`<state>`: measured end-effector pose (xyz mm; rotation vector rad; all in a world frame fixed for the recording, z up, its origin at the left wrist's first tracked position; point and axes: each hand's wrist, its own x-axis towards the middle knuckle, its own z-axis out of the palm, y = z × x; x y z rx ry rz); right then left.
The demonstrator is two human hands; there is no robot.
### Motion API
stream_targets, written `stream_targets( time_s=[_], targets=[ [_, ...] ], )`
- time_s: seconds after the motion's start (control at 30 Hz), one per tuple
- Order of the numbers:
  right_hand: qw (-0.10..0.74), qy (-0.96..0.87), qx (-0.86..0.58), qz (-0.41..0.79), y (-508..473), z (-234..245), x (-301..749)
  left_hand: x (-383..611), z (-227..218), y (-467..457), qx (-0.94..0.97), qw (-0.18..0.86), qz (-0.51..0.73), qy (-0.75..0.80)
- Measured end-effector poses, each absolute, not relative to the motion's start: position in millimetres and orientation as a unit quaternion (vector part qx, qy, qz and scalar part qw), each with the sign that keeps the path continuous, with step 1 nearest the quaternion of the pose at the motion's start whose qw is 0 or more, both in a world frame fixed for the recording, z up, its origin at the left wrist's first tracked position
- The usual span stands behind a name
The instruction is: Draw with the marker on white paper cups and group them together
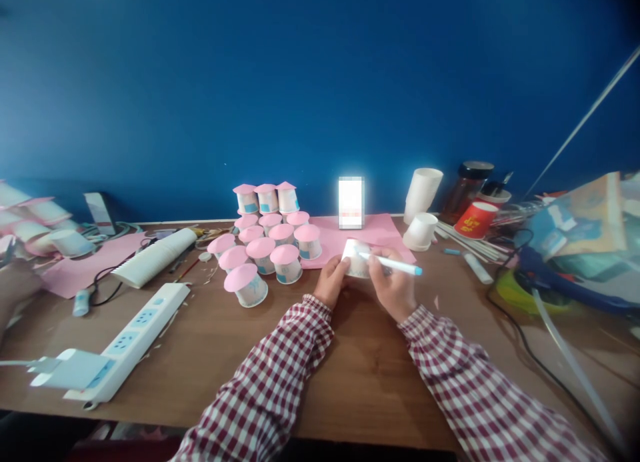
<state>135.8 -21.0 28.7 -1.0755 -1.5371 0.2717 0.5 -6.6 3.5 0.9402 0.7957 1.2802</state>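
Note:
Between my hands is a white paper cup (pixel 357 267), standing upside down at the front of a pink paper sheet (pixel 367 232). My left hand (pixel 330 282) grips the cup's left side. My right hand (pixel 395 285) is closed around a marker (pixel 397 265) with a white barrel and a light blue end, its tip at the cup's wall. Faint marks show on the cup. To the left stand several upturned cups with blue drawings and pink cone tops, one of them a near cup (pixel 251 293).
White cups (pixel 423 192) are stacked behind right, near a red cup (pixel 475 220) and a dark-lidded jar (pixel 473 182). A glue gun (pixel 565 285) and cable lie at right. A power strip (pixel 143 332) is at left; another person's hand (pixel 20 275) shows at far left.

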Motion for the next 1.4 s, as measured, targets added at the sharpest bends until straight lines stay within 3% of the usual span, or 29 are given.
stream_targets(
  time_s=[1.4],
  targets=[
    [0.585,-0.653,-0.474,0.084,-20.0,29.9,137.5,1.7,3.1,-6.8,0.401,0.631,0.558,0.360]
  ],
)
